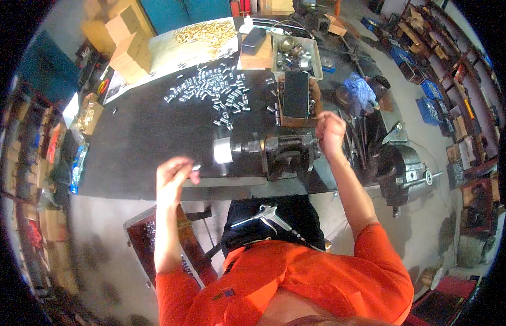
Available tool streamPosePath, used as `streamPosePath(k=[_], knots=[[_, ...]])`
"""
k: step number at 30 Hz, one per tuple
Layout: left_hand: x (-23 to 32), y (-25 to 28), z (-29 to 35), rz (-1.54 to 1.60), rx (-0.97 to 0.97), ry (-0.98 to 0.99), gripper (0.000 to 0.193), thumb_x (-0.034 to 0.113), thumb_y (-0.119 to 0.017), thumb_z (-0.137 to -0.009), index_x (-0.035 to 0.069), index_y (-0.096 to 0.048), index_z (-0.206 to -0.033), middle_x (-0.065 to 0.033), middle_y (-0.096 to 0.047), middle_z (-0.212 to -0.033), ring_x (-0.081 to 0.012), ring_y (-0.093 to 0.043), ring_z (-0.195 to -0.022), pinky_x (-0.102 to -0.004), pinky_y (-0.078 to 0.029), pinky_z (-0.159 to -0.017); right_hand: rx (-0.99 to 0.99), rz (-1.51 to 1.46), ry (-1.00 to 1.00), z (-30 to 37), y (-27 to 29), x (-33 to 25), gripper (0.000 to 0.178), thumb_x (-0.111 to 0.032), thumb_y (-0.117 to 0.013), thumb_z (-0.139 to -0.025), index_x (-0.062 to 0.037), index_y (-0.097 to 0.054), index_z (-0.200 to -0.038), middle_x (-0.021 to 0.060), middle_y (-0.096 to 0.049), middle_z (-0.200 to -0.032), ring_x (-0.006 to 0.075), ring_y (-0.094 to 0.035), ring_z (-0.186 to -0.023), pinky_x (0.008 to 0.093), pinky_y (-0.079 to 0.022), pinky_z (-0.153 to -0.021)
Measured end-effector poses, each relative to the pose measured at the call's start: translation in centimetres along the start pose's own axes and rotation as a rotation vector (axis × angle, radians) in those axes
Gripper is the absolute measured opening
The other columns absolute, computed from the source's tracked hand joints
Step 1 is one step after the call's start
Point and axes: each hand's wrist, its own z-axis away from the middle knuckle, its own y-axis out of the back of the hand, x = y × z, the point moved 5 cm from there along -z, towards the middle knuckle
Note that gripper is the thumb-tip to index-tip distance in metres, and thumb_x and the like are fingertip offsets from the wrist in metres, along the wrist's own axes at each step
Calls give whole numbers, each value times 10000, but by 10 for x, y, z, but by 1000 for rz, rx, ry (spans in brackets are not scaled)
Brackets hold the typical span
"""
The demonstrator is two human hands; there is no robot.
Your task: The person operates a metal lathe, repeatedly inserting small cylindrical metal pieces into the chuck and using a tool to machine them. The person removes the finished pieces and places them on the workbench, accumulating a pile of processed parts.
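Note:
My left hand (173, 176) is over the near edge of the dark bench, its fingers pinching a small silver metal sleeve (196, 167). To its right, a bench-mounted spindle (288, 152) has a bright metal drum (223, 150) on its left end; the sleeve and the drum are apart. My right hand (331, 130) is closed in a fist above the spindle's right end. Whatever that fist grips is hidden. Farther back lies a loose heap of small silver sleeves (209, 87).
Brass-coloured pieces (207, 38) cover a white sheet at the back. A phone (295, 95) rests on a wooden tray beyond the spindle. A vise (408, 171) stands at right. An air blow gun (270, 217) lies on my lap, beside an open drawer (141, 233).

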Motion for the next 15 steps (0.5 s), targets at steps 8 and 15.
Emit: streamPosePath(k=[8,15], knots=[[-52,155,161,-685,290,303,108,26,-495,-719,-24,-548,-639,-67,-522,-539,-116,-495,-502,-256,-401,-501,-133,-327,291,73,-2,-81,124,-70,-454,-714,38,-514,-709,45,-436,-521,85,-354,-381,214,-294,-335],[-30,85,78,-1287,144,119,114,91,-551,-734,7,-595,-798,-183,-570,-708,-333,-574,-662,-352,-445,-575,54,-210,-139,100,36,-2,87,-64,-484,-715,11,-527,-721,18,-441,-518,89,-379,-389,218,-303,-341]])
